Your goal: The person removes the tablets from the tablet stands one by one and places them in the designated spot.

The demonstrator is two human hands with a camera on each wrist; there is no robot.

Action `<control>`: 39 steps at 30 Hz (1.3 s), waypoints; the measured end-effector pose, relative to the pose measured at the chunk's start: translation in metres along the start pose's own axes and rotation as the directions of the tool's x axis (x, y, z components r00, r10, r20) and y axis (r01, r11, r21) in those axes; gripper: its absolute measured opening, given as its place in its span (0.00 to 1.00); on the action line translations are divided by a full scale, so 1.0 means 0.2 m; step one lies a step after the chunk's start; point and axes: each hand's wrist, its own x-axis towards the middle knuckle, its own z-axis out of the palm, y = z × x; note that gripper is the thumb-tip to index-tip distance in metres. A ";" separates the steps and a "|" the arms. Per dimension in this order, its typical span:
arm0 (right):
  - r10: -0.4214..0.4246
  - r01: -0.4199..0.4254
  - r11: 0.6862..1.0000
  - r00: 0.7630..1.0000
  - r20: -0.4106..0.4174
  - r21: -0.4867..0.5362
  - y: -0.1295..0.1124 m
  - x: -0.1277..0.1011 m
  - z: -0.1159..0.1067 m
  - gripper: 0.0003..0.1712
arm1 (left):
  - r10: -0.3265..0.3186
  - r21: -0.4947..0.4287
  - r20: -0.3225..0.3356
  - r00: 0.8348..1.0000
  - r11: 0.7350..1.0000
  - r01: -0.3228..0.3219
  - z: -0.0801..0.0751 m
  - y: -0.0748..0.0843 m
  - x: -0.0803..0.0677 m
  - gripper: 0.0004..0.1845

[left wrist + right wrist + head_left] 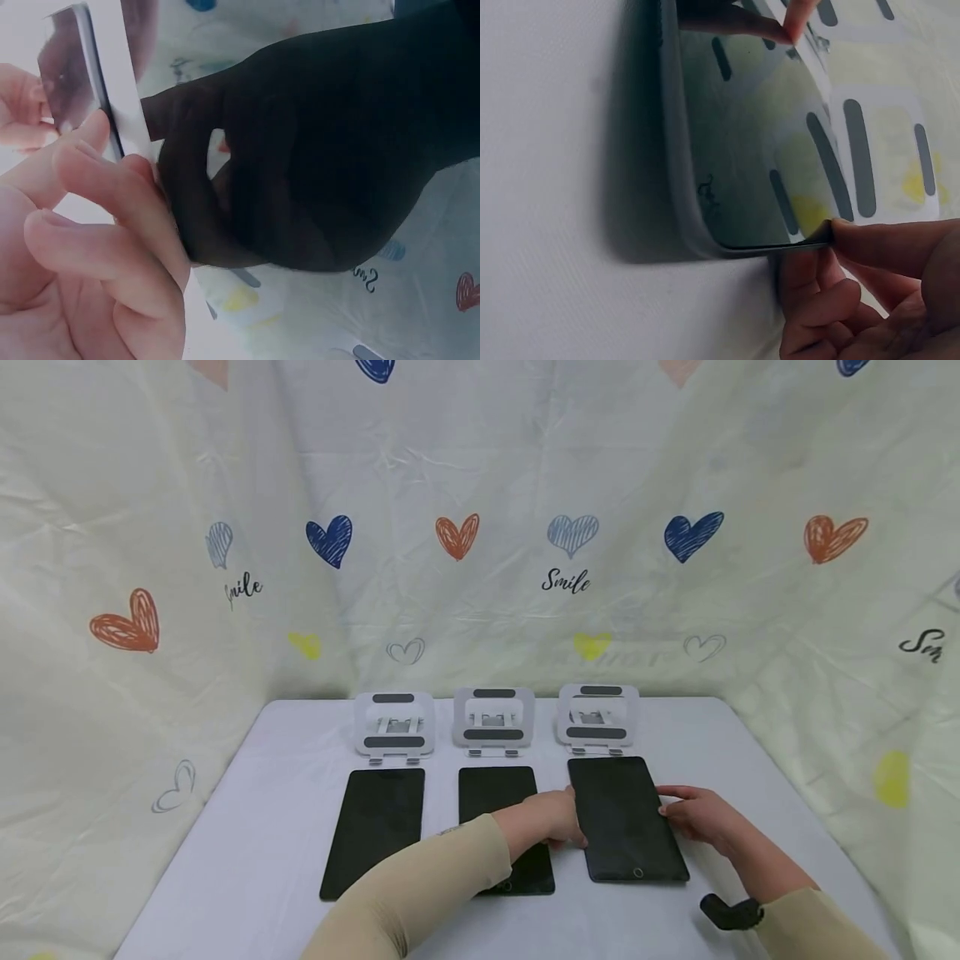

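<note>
both hands on the right tablet (627, 820), one per long edge. left hand (546, 823) pinches the left edge, fingers (112, 202) curled against the thin side. right hand (701, 816) pinches the right edge; in the right wrist view the fingertips (870, 240) sit right at the rim with the glass tilted off the desk (262, 827), so that side looks just lifted. how far the left edge is up i can't tell.

tablet lies at the right of a row of three, in front of the right stand (597, 717). middle tablet (491, 793) is just beside it, partly under my left forearm. left tablet (375, 828) and the left stand (393, 724) and middle stand (493, 718) are well apart from the hands.

risks as i read it:
- both grips are fingertip-only on a slim smooth edge. uneven squeeze and it could slip and drop flat on the desk.
- left forearm crosses the middle tablet; a sweep could drag or nudge it.
- the stand is close behind; a low lift could clip its front lip and knock it back.
- fingertips on the glass could smear the screen.
</note>
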 end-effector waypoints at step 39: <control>-0.103 0.095 0.924 0.995 -0.002 -0.371 0.02 -0.06 -0.05 0.32 | 0.072 -0.143 -0.089 0.993 0.986 -0.084 0.04 -0.03 -0.12 0.34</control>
